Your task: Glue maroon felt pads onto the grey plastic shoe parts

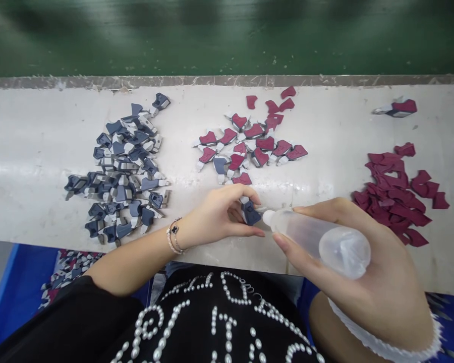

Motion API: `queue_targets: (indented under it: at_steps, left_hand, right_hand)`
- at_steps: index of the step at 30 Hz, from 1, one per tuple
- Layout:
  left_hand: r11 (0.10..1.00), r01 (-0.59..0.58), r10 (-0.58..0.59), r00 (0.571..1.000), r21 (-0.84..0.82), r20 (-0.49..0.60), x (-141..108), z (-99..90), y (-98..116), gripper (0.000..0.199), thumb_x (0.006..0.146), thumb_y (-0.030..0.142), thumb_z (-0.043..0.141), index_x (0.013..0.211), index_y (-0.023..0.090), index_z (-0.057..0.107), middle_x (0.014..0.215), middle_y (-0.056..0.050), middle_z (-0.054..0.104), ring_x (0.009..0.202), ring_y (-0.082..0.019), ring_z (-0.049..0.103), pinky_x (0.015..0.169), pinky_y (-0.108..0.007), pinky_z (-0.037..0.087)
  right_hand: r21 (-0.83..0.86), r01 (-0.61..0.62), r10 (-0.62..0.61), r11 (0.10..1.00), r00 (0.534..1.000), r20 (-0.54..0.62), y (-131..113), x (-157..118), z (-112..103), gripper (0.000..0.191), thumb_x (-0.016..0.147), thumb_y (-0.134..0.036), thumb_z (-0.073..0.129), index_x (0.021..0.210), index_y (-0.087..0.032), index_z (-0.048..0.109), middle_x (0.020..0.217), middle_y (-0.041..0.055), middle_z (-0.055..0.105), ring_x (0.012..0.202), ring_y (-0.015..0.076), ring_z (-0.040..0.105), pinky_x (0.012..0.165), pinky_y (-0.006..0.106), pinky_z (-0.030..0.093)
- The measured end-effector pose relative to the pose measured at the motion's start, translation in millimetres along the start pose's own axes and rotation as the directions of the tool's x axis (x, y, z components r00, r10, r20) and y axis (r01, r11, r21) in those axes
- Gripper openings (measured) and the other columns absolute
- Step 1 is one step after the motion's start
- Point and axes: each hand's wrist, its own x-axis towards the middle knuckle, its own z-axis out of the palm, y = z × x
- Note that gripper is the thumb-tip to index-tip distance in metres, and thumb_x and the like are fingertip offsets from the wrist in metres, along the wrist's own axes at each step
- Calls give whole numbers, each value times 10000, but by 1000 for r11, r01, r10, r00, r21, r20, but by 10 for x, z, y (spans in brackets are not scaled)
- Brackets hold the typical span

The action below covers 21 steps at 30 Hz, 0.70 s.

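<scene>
Pinched in the fingers of my left hand (227, 212) is a small dark blue-grey plastic part (250, 213) with a light grey side. My right hand (363, 252) wraps round a translucent squeeze bottle (306, 234), tilted so that its white nozzle points left. The nozzle tip reaches the blue part or stops just short of it; I cannot tell which. Beyond my hands lies a cluster of grey-and-blue parts with dark red pieces on top (265, 143). To the left spreads a heap of blue-and-grey parts (123, 171). Loose dark red pieces (393, 191) are piled at the right.
One red-topped part (403, 107) lies alone at the far right of the white worktop (325, 116). A green wall (227, 40) runs along the back edge. Below the front edge at left, a blue bin (26, 272) holds many mixed parts.
</scene>
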Motion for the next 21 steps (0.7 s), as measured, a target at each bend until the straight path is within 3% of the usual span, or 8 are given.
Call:
queue_targets:
  at_steps: [5,9,12,15,18,21]
  left_hand:
    - [1000,-16,16,1000,8,22,2,12,7,448,690,378,854,1003,185,600,944,-16,617,680,-90,619,596,-209,585]
    - [1000,3,-3,1000,-15,9,8,5,-8,457,679,375,861,997,184,594,947,-21,624,666,-90,621,599,-218,585]
    - [995,44,-46,999,-95,-17,18,-11,-20,511,634,340,891,1007,184,578,1001,-27,621,667,-88,640,622,-230,609]
    - [981,58,-66,997,-187,-35,17,-23,-7,569,590,285,917,1018,189,555,1041,-32,600,726,-120,686,650,-252,637]
    - [968,-1,-14,998,-251,-60,-12,-20,31,639,551,234,937,1054,216,543,1129,-32,553,817,-140,708,756,-296,660]
    - [953,-49,34,998,-300,-54,-49,-6,62,690,561,192,931,1117,255,527,1207,-30,536,888,-148,710,849,-330,657]
  right_hand:
    - [-9,-36,36,999,999,-29,-32,32,77,162,854,-350,723,839,-259,590,688,-53,622,565,102,584,449,236,441]
    - [42,7,-6,999,1000,-2,-32,40,56,171,836,-363,743,893,-284,602,749,-45,655,603,126,622,472,253,481]
    - [97,-12,18,995,998,-60,31,-26,-82,266,782,-375,792,999,-339,642,892,-29,697,759,184,683,646,316,582]
    - [135,-104,125,985,979,-163,142,-96,-232,331,729,-358,827,1014,-356,658,1004,13,696,937,280,685,811,437,590]
    - [156,-152,184,976,960,-213,273,-91,-273,294,745,-298,807,968,-332,618,955,22,663,893,269,681,752,419,587]
    - [185,-129,167,974,965,-204,407,-14,-209,314,736,-276,817,957,-302,596,925,7,667,812,221,681,676,356,571]
